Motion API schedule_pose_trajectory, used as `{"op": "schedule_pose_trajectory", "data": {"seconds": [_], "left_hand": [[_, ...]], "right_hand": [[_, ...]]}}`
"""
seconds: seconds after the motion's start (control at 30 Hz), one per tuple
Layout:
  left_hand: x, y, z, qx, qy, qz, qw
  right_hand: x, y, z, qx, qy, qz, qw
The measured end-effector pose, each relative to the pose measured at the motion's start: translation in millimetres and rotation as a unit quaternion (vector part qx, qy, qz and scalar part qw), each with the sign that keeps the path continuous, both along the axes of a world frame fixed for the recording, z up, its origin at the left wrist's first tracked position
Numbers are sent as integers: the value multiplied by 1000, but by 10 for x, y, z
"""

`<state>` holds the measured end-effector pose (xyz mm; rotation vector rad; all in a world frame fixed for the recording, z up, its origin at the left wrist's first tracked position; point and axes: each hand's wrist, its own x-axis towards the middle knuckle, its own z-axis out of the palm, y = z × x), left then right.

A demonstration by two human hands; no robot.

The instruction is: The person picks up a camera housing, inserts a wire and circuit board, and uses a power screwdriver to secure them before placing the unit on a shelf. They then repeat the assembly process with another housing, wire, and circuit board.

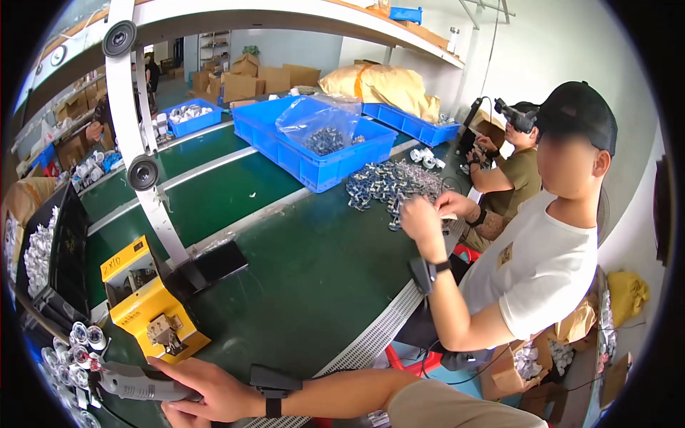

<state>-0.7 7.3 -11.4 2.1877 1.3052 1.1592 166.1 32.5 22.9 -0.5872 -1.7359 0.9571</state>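
My right hand (214, 392) reaches in from the lower right, a black band with a dark box on its wrist. It is closed around a grey handheld power tool (146, 381), a thick cylinder with a label. The tool's front end points left, toward a cluster of round, clear and silver cup-shaped parts (78, 374). Something red shows at that end. Just beyond my hand stands a yellow bench machine (153, 314) with a metal fixture on its front. My left hand is out of sight.
A green worktable (300, 285) carries a blue bin (285, 146) and a pile of small dark metal parts (389, 185). A white post (146, 143) rises beside the yellow machine. On the right a co-worker in a white shirt (549, 264) handles small parts; another person sits beyond.
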Motion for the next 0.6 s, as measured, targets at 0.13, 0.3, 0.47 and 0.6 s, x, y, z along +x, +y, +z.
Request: {"op": "schedule_pose_trajectory", "data": {"seconds": [0.13,0.3,0.47,0.6], "left_hand": [[-175,-24,-499,-3,-95,49,994],[56,-47,-24,-49,-81,-27,995],[235,26,149,-15,-132,40,990],[167,-22,135,-48,-121,4,991]], "right_hand": [[-81,38,-74,42,18,-22,999],[-5,-19,69,49,7,-42,998],[-85,93,-11,76,27,-46,996],[7,47,89,94,0,-57,994]]}}
